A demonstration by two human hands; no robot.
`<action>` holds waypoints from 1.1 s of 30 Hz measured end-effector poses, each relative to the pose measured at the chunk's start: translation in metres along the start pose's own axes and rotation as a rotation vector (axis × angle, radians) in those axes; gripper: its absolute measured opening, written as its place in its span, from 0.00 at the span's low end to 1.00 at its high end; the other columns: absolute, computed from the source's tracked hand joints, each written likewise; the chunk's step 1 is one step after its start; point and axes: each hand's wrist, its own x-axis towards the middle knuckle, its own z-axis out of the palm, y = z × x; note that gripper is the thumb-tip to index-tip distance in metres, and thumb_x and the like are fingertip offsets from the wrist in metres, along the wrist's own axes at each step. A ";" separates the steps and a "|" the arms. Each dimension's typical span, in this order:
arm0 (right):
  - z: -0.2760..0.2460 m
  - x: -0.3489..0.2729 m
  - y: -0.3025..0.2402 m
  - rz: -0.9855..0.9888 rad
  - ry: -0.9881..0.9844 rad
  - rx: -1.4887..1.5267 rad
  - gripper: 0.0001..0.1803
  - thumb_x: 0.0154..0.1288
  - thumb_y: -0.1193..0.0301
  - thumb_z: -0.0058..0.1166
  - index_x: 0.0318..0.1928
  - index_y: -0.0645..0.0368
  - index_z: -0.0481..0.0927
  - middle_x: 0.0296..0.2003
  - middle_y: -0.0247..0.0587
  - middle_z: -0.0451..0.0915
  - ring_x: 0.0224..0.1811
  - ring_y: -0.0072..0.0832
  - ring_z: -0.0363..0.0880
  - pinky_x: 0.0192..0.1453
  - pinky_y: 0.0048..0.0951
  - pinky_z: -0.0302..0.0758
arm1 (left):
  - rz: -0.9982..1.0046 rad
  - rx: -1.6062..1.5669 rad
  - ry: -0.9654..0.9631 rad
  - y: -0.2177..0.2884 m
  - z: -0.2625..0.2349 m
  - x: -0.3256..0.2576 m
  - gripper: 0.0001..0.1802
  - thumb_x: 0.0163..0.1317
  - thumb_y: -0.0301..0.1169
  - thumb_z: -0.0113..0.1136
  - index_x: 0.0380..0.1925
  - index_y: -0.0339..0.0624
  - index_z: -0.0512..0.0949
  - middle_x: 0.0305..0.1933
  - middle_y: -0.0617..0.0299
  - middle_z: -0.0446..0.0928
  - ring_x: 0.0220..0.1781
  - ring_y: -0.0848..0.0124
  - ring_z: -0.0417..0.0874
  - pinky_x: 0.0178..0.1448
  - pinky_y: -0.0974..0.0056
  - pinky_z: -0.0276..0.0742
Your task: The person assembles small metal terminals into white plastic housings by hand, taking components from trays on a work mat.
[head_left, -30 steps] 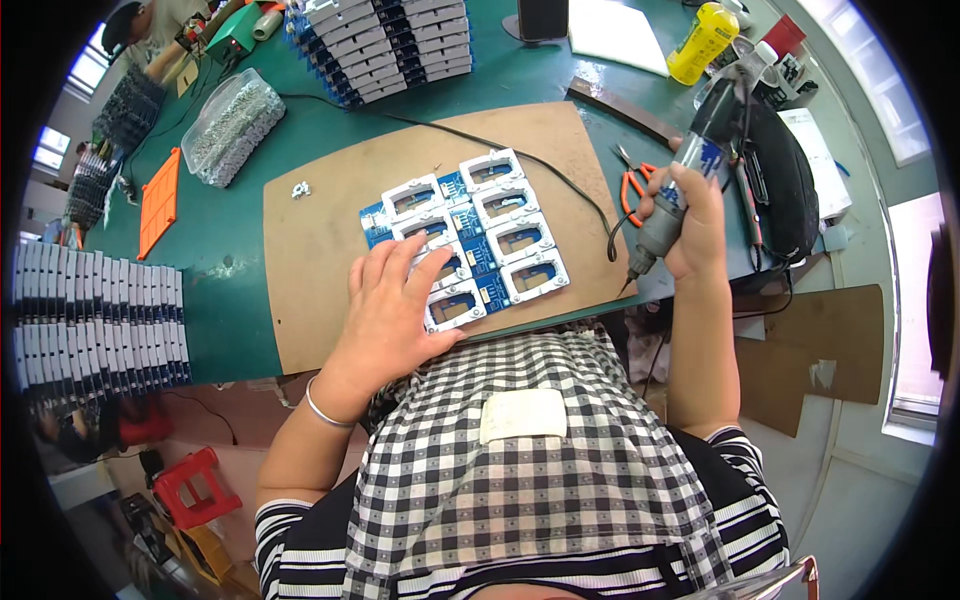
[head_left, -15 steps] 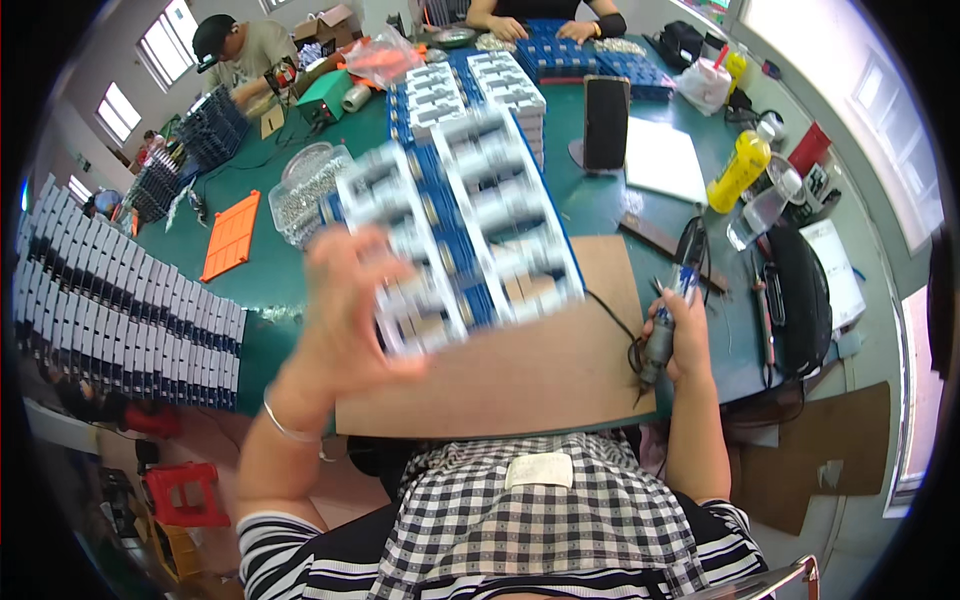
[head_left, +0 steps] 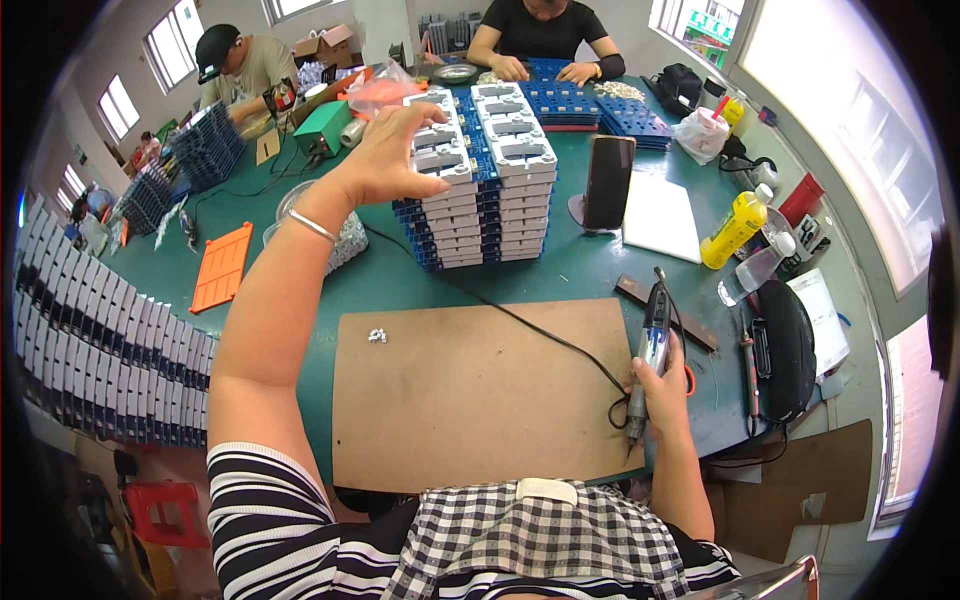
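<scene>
My left hand (head_left: 385,150) reaches out to the tall stack of blue-and-white panels (head_left: 485,220) at the far middle of the table. Thumb and fingers span the left side of the top panel (head_left: 515,130), which lies on the stack. My right hand (head_left: 665,385) is wrapped around a slim electric screwdriver (head_left: 652,345), its tip down over the right edge of a brown work board (head_left: 480,400). A few small silvery pieces (head_left: 377,336) lie on that board. Behind my left forearm, a clear tub of small metal parts (head_left: 348,245) is partly hidden.
Long rows of similar panels (head_left: 110,350) stand at the left, near an orange tray (head_left: 222,266). A phone on a stand (head_left: 608,185), a white pad (head_left: 660,218), bottles (head_left: 735,228) and a black case (head_left: 785,350) occupy the right. The screwdriver cord (head_left: 500,305) crosses the table. Two people work across it.
My left hand has carried the panel forward from above the work board onto the stack. My right hand, still gripping the screwdriver, has shifted slightly toward me and left. More of the work board shows.
</scene>
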 end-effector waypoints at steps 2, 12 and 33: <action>0.003 0.003 0.002 -0.037 -0.005 -0.063 0.39 0.53 0.77 0.53 0.64 0.61 0.49 0.39 0.40 0.69 0.30 0.21 0.71 0.29 0.22 0.75 | -0.056 0.010 -0.104 -0.007 0.003 -0.002 0.40 0.34 0.43 0.65 0.52 0.47 0.62 0.48 0.53 0.68 0.57 0.56 0.62 0.63 0.57 0.54; 0.013 0.012 0.003 -0.136 -0.030 -0.400 0.38 0.53 0.77 0.54 0.63 0.66 0.52 0.50 0.49 0.68 0.49 0.30 0.68 0.56 0.28 0.63 | 0.049 0.222 0.214 -0.015 -0.024 -0.060 0.41 0.43 0.51 0.64 0.57 0.50 0.64 0.57 0.54 0.66 0.60 0.53 0.61 0.63 0.54 0.55; 0.033 0.067 -0.072 -0.175 0.087 -1.129 0.25 0.51 0.55 0.55 0.45 0.61 0.76 0.43 0.51 0.77 0.42 0.40 0.78 0.46 0.37 0.72 | -0.452 0.087 0.137 -0.003 -0.052 -0.287 0.19 0.43 0.26 0.60 0.40 0.40 0.73 0.49 0.54 0.70 0.54 0.57 0.66 0.59 0.56 0.60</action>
